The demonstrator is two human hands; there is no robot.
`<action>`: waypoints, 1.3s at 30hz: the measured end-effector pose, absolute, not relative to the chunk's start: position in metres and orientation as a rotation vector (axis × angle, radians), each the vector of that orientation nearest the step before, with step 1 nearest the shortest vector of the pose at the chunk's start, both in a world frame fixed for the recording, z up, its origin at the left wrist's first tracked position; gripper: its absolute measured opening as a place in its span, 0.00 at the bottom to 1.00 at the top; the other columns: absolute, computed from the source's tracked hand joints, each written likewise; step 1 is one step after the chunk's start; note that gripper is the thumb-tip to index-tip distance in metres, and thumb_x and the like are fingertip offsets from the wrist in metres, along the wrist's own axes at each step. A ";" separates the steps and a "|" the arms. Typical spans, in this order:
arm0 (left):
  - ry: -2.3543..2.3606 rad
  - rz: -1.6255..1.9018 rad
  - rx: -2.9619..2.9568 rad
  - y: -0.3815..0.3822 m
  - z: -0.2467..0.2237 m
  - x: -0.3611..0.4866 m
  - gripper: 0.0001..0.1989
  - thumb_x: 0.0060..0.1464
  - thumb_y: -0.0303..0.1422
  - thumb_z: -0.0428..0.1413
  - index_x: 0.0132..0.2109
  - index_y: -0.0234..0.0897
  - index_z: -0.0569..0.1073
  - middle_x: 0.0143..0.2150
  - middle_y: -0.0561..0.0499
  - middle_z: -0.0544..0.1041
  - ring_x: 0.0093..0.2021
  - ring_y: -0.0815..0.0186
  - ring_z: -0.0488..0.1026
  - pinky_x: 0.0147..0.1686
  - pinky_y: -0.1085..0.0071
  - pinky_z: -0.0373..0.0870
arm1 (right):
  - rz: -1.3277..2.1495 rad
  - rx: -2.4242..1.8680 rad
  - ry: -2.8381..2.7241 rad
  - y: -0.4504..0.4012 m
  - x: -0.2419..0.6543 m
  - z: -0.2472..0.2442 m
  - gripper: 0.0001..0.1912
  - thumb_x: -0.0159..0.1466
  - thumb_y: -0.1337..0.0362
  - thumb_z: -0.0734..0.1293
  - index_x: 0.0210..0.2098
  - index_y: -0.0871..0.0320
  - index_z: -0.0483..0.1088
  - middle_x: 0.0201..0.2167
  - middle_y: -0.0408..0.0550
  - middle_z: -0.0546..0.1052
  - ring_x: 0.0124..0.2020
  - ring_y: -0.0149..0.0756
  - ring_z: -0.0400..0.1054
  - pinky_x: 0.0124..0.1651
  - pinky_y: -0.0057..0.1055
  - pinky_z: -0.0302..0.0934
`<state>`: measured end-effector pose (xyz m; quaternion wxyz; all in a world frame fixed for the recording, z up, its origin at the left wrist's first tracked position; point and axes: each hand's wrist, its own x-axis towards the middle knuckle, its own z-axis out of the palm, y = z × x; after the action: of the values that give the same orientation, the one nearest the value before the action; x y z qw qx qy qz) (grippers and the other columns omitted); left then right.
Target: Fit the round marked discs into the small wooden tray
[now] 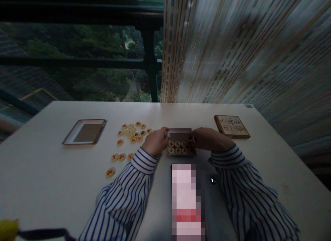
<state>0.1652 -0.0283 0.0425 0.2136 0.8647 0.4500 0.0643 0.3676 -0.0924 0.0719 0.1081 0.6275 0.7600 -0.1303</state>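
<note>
A small open box (pixel 180 129) stands in front of me, with several round wooden pieces (pixel 178 150) with dark characters in two rows at its near side. My left hand (pixel 156 141) grips the box's left edge, fingers closed on it. At the box's right side is my right hand (pixel 207 138), its fingers closed over the inner right corner; whatever they pinch is too small to make out. Left of my left hand, loose round pieces (pixel 133 140) with red or dark characters lie scattered, some of them blank side up.
An open shallow lid or tray (pixel 89 132) lies at the left. A decorated flat box (pixel 232 126) sits at the right back on the white table (pixel 64 185). Near me are a pixelated object (pixel 184 189) and a small shiny round item (pixel 213 180).
</note>
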 end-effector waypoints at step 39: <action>1.262 0.755 2.210 -0.005 0.095 0.082 0.16 0.53 0.38 0.48 0.48 0.38 0.69 0.33 0.51 0.77 0.28 0.68 0.72 0.31 0.73 0.67 | 0.038 1.968 2.675 -0.089 0.335 0.097 0.09 0.61 0.68 0.56 0.33 0.60 0.67 0.30 0.49 0.72 0.32 0.32 0.64 0.35 0.26 0.53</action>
<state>0.0819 -0.0049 0.0951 0.2410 0.8080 0.4613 0.2761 0.3353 -0.0887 0.0968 -0.0897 0.5901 0.8023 0.0112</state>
